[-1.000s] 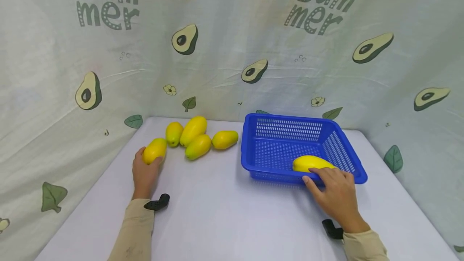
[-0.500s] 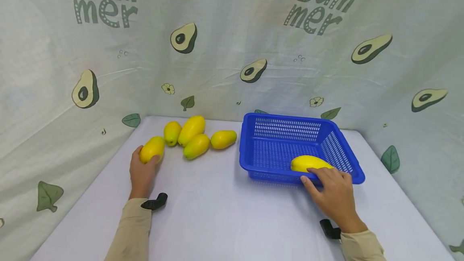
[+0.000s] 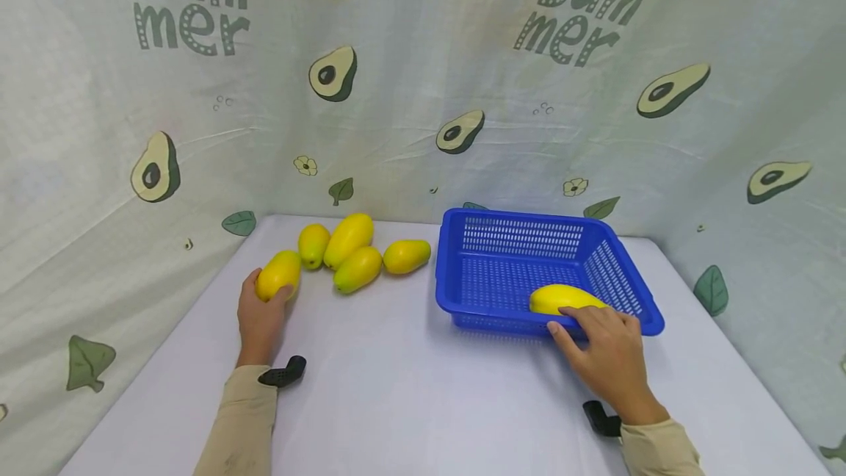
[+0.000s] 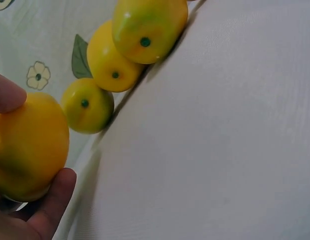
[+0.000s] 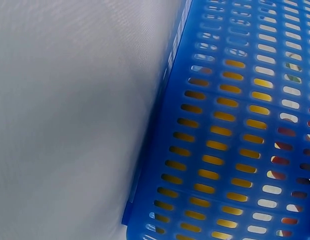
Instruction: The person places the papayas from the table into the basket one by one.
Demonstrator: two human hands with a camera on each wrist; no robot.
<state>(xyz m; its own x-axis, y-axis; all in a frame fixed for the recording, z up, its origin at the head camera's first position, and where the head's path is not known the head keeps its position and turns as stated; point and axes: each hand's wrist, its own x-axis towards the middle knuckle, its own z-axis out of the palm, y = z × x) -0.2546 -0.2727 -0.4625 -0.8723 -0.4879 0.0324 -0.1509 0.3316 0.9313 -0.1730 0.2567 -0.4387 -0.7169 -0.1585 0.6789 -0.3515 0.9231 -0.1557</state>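
In the head view my left hand [image 3: 263, 322] holds a yellow mango [image 3: 278, 275] at the left of the table, thumb on one side and fingers on the other. The left wrist view shows this mango [image 4: 35, 145] between the thumb and a finger. At the right, my right hand [image 3: 611, 358] grips the near rim of a blue plastic basket [image 3: 502, 314], thumb outside and fingers over the edge. Inside, a larger yellow mango [image 3: 562, 298] lies against the near wall, close by those fingers. Yellow shows through the slots of the basket wall [image 5: 222, 115] in the right wrist view.
Several yellow-green mangoes [image 3: 358, 269] lie grouped at the back left, near the held one; another mango [image 3: 406, 256] lies toward the basket. A white cloth covers the table [image 3: 423, 395]. A printed curtain [image 3: 396, 94] hangs behind and along both sides.
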